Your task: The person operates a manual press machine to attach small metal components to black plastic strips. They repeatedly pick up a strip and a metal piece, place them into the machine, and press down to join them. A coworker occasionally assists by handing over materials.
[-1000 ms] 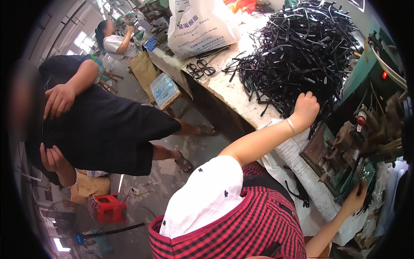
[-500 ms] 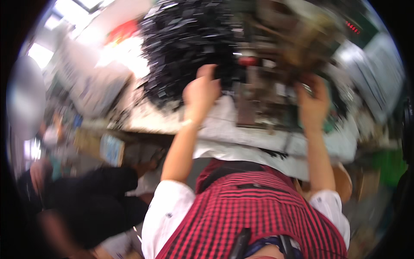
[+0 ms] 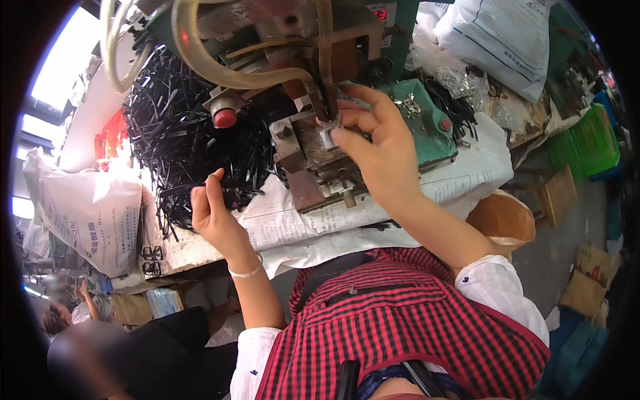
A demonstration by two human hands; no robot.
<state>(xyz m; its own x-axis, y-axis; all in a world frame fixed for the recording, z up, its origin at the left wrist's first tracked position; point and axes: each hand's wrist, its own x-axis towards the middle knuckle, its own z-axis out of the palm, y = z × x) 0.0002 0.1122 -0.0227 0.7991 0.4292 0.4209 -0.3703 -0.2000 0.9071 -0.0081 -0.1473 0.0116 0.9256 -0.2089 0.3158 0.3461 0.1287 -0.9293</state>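
Note:
My right hand (image 3: 383,150) reaches into the small bench press (image 3: 320,170), thumb and fingers bent together beside a small shiny metal block (image 3: 327,138) under the ram. What lies between those fingertips, if anything, is too small to make out. My left hand (image 3: 217,213) is closed with the index finger raised, at the near edge of a big heap of thin black strips (image 3: 200,133). Dark strips lie right against its fingers; whether one is gripped is hidden. A green metal tray (image 3: 430,143) with small shiny metal parts (image 3: 408,105) adjoins the press on the right.
Hoses (image 3: 193,60) and a red button (image 3: 225,118) hang close above the work spot. White printed sacks stand left (image 3: 100,220) and back right (image 3: 497,43). A round brown stool (image 3: 501,220) is below the table's right side. A person in black (image 3: 167,353) sits at the left.
My right hand has gone from the tray side leftward to the press. My left hand has moved from the heap's right side to its near edge. The view has shifted and sharpened.

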